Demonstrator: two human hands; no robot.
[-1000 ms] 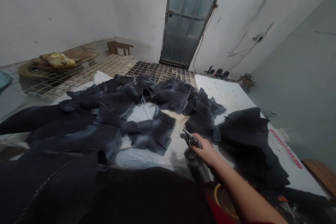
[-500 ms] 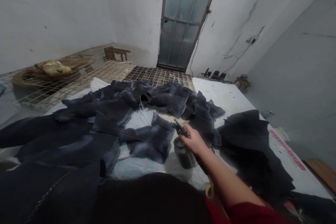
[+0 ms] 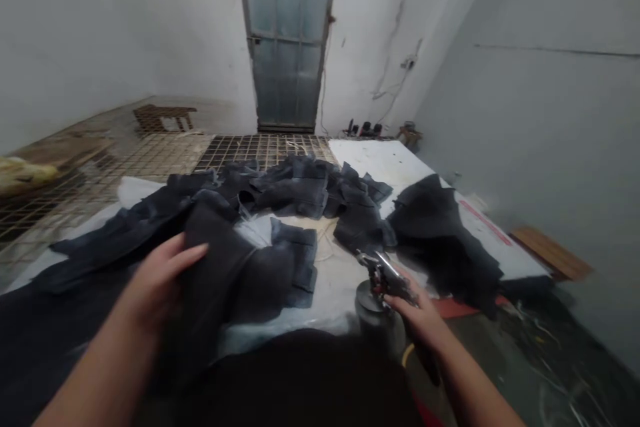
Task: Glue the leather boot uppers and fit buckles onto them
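Note:
My right hand (image 3: 413, 307) is closed around a metal spray gun (image 3: 390, 277) with a grey cup (image 3: 375, 310) below it, its nozzle facing left over the table. My left hand (image 3: 160, 273) grips a dark denim piece (image 3: 213, 263) and lifts it off the pile, thumb on top and the other fingers partly hidden. A smaller denim piece (image 3: 300, 253) with faded patches lies flat to the right of the raised cloth. More dark denim pieces (image 3: 295, 187) form an arc on the white sheet (image 3: 333, 267) between and beyond my hands.
A heap of dark cloth (image 3: 440, 233) hangs over the table's right side. Wire mesh (image 3: 260, 147) spans the far side, before a metal door (image 3: 290, 40). A wooden board (image 3: 550, 250) juts out at right. The yellow hose (image 3: 407, 353) hangs below the gun.
My left hand has come into view and raised a dark denim piece. The spray gun has shifted right and down, away from the faded piece. The view has turned right.

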